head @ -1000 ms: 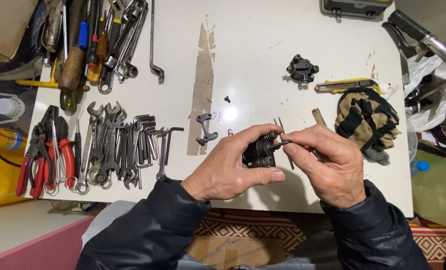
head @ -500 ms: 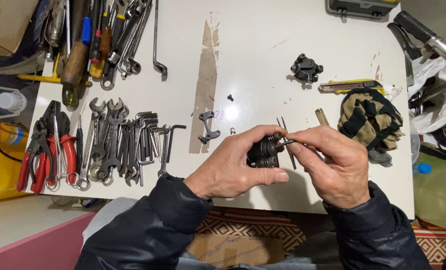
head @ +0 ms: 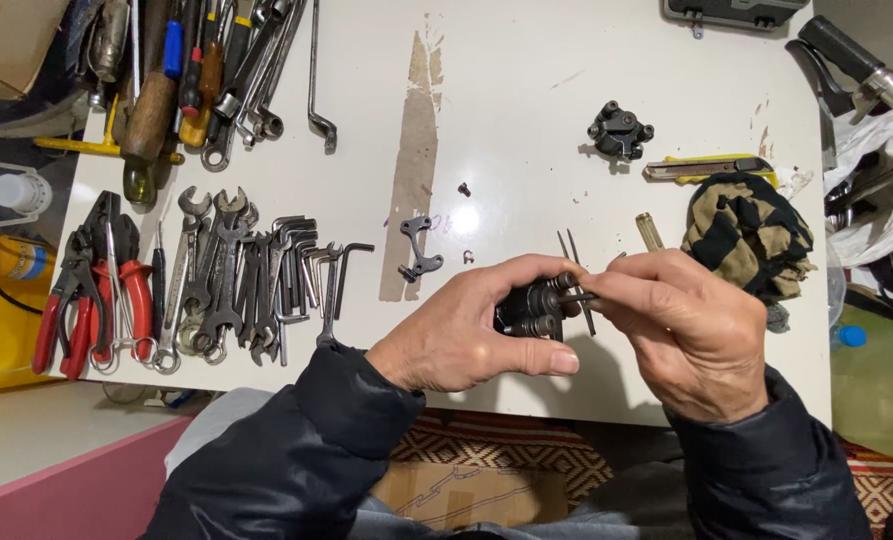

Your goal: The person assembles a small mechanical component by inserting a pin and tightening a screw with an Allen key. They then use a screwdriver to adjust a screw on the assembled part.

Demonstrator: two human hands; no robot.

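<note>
Head view, looking down on a white table (head: 526, 110).

Lower centre of frame: left hand (head: 466, 335) closed around a small dark metal assembly (head: 531, 308), thumb underneath, fingers curled over the top. The assembly is held above the table's near edge, clear of the surface. Right hand (head: 691, 330) meets it from the right; thumb and forefinger pinched shut on a thin dark pin (head: 578, 297) that touches the assembly's right side. How far the pin sits inside cannot be told.

Just behind the hands: thin metal tweezers (head: 568, 247) on the table. Left of them a small flat metal bracket (head: 418, 245), beside a bare brown worn strip (head: 416, 150) in the tabletop.

Left of frame: row of open-ended wrenches (head: 216, 270) and hex keys (head: 301, 265), laid side by side. Red-handled pliers (head: 76, 300) at the table's left edge. Upper left: heap of screwdrivers and spanners (head: 186, 70).

Upper right: second dark metal part (head: 618, 130); just below it a yellow utility knife (head: 701, 167); below that a crumpled dark-and-tan cloth (head: 741, 230).

Containers: clear plastic tub (head: 6, 195) off the table's left edge, holding a white-capped bottle. Dark case (head: 731, 12) at the top edge, lid shut, contents not visible.
</note>
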